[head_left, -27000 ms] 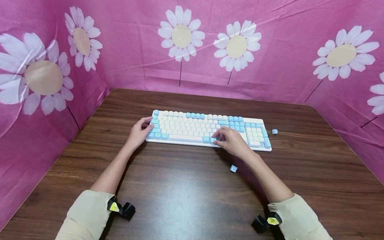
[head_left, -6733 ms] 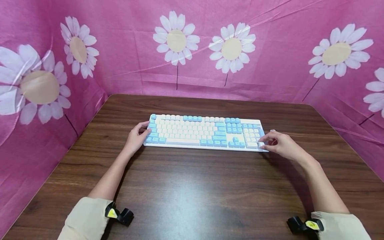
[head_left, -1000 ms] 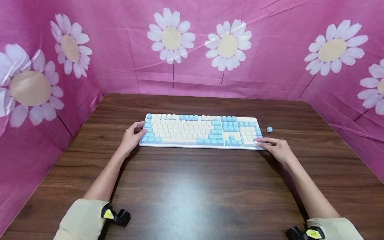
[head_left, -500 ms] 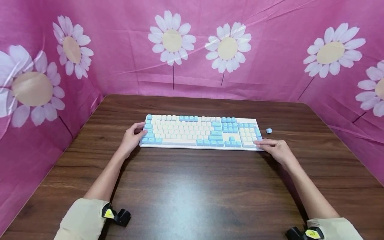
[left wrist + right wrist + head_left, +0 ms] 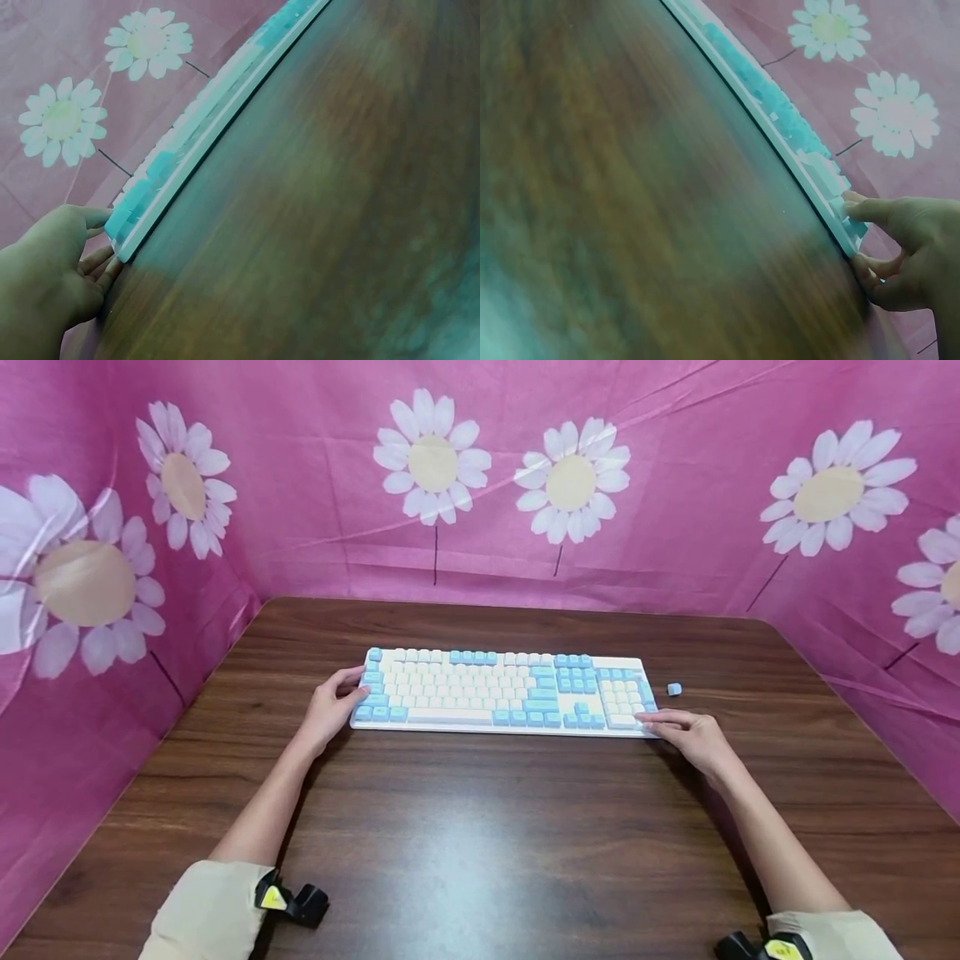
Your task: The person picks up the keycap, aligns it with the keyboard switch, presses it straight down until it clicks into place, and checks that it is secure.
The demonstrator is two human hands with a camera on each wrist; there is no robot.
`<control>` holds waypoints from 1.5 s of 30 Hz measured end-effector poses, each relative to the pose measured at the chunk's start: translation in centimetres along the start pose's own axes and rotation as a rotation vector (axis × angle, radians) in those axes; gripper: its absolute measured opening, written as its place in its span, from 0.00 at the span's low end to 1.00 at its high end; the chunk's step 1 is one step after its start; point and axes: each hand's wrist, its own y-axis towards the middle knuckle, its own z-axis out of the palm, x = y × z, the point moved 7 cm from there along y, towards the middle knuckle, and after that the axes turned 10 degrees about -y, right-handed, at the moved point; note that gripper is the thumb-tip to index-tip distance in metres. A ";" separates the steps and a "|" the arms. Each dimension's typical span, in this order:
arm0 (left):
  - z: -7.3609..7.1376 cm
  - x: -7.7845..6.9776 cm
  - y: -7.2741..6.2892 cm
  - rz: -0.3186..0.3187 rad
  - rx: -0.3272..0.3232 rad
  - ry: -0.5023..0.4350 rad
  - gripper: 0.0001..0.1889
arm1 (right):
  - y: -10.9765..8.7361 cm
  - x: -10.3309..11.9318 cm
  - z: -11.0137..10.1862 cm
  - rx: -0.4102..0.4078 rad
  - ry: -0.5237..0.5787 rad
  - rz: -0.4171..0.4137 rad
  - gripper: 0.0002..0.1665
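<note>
A white keyboard with white and light blue keycaps lies flat on the table. My left hand grips its left end, thumb on the edge keys; in the left wrist view the other fingers of the left hand reach round the end and under the corner. At the near right corner my right hand pinches the keyboard. The right wrist view shows one finger of the right hand on the keys and another digit against the lower edge. The keys under those fingertips are hidden.
A single light blue keycap lies on the brown wooden table, just right of the keyboard. Behind the table hangs a pink cloth printed with daisies. A black wrist camera sits at the left sleeve, another at the right.
Since the oldest frame, my right hand has moved from the keyboard's lower middle to its right corner. The keycap in front has gone from the table. In the last second both hands stay nearly still.
</note>
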 end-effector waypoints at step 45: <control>0.2 -0.5 -0.2 0.030 0.008 -0.028 0.22 | 2.6 -1.1 -4.8 -0.172 0.004 0.100 0.23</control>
